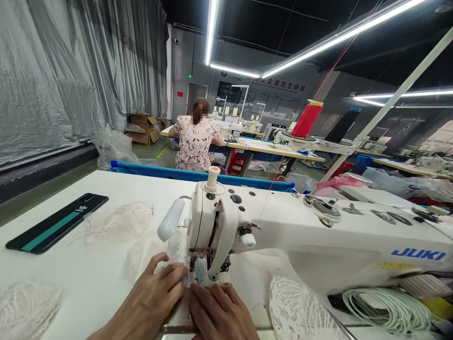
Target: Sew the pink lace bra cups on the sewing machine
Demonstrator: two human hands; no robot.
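A white lace piece (177, 245) lies beneath the head of a white sewing machine (219, 222), beside its needle area. My left hand (155, 293) has its bent fingers on the near end of this lace, thumb apart, pinning it to the machine bed. Just right of it, my right hand (221, 309) rests with fingers curled and close together, tips right before the presser foot. Whatever lies under those right fingertips is hidden. More lace cups surround the hands: a lace cup (122, 222) behind on the left, and another lace cup (300, 307) under the machine arm.
A dark phone with a green stripe (58, 222) lies on the white table (95, 189). Another lace piece (30, 307) is at the near left. A coil of pale green cord (385, 307) sits at the right. Beyond a blue cloth edge (159, 174), a person (194, 141) sits facing away.
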